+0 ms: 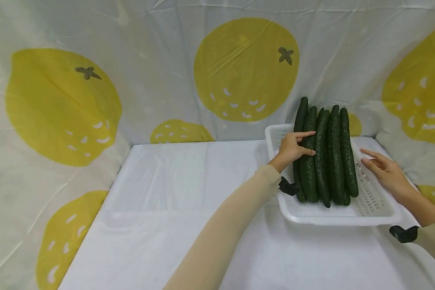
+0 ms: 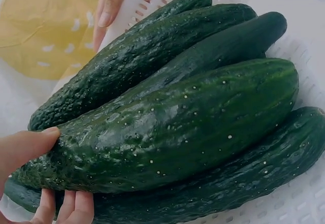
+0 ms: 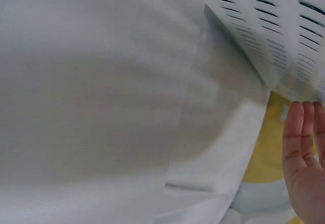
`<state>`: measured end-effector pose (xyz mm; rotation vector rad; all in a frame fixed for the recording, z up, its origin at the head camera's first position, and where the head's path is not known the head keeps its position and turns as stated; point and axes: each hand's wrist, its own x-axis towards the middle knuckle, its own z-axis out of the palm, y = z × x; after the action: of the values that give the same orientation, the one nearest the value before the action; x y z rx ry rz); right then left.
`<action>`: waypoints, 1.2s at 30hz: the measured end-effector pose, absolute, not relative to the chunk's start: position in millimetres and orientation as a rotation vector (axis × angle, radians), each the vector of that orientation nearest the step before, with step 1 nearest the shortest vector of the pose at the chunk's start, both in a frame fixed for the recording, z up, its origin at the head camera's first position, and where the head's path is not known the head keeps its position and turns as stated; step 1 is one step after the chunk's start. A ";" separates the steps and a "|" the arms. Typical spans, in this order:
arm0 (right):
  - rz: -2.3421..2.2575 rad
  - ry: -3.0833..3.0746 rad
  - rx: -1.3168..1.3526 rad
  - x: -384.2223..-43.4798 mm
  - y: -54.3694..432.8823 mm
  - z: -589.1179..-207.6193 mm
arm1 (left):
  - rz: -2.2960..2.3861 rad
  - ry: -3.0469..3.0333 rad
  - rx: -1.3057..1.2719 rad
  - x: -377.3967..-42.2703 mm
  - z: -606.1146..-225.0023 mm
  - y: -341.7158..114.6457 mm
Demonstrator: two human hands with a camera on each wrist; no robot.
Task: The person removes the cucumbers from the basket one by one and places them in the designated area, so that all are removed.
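Observation:
Several dark green, bumpy cucumbers (image 1: 335, 157) lie side by side in a white perforated plastic basket (image 1: 340, 220), their far ends rising above its back rim. My left hand (image 1: 291, 150) reaches over the left side of the basket and grips one cucumber (image 2: 172, 132) near its end. In the left wrist view the thumb (image 2: 30, 145) lies on one side of it and the fingertips (image 2: 81, 203) on the other. Outside the basket's right wall, my right hand (image 1: 388, 173) has its fingers extended, fingertips right at the wall in the right wrist view, holding nothing.
The basket stands at the right of a table covered in white cloth (image 1: 159, 241). Behind the table and at its sides hangs a pale curtain (image 1: 159, 80) printed with large yellow lemons. A dark strap (image 1: 404, 233) sits at the right wrist, another at the left.

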<state>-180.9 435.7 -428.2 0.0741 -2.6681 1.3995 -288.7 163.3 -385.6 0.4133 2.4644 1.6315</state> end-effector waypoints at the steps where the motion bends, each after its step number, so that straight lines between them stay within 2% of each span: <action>1: 1.399 -2.672 0.071 -180.9 435.6 -428.1 | 1.639 2.458 0.410 -288.8 -385.9 163.2; 24: 1.418 -2.678 0.062 -179.8 434.1 -424.2 | 1.974 2.015 0.320 -283.4 -355.2 156.7; 36: 1.470 -2.654 0.046 -179.3 433.5 -424.6 | 1.996 1.943 0.417 -280.4 -347.0 151.0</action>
<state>-179.3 433.5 -424.6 0.0461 -2.6545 1.4703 -280.4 151.0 -347.0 0.4173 1.9427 1.9956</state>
